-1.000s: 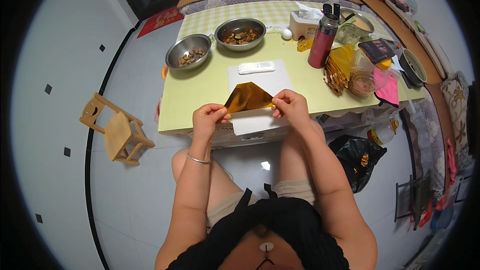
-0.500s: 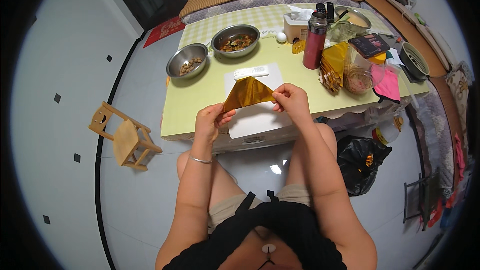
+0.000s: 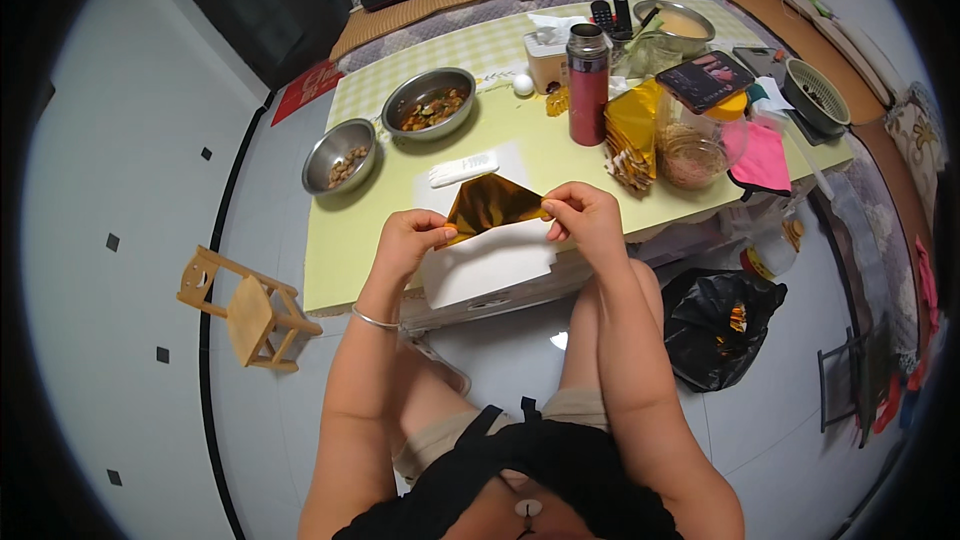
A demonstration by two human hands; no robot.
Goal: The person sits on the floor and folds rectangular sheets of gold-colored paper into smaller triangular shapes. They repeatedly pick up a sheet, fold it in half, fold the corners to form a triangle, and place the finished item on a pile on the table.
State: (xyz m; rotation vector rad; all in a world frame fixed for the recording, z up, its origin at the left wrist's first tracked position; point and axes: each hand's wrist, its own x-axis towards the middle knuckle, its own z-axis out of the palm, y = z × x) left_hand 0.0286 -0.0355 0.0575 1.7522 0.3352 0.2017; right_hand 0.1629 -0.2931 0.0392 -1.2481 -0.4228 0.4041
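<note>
Between my hands is a sheet of shiny gold foil paper (image 3: 492, 208), folded to a peak at the top and held above the table's near edge. My left hand (image 3: 412, 240) pinches its left corner, fingers closed. At the right corner, the thumb and fingers of my right hand (image 3: 584, 220) grip it. Beneath lies a white sheet (image 3: 470, 275) that reaches the table edge. Just beyond the foil rests a white oblong piece with printing (image 3: 463, 169). To the right stands a stack of folded gold foil (image 3: 632, 130).
Two steel bowls hold food: a smaller one (image 3: 318, 165) and a larger one (image 3: 408, 100). A red thermos (image 3: 588, 100) stands near a clear jar (image 3: 685, 155), a phone (image 3: 705, 80) and a pink cloth (image 3: 762, 162). On the floor are a wooden chair (image 3: 250, 310) and a black bag (image 3: 715, 340).
The view has shifted, so the table things appear farther left. Both hands still hold the foil, whose peak now looks lower and flatter. My left fingers have closed more tightly at its corner.
</note>
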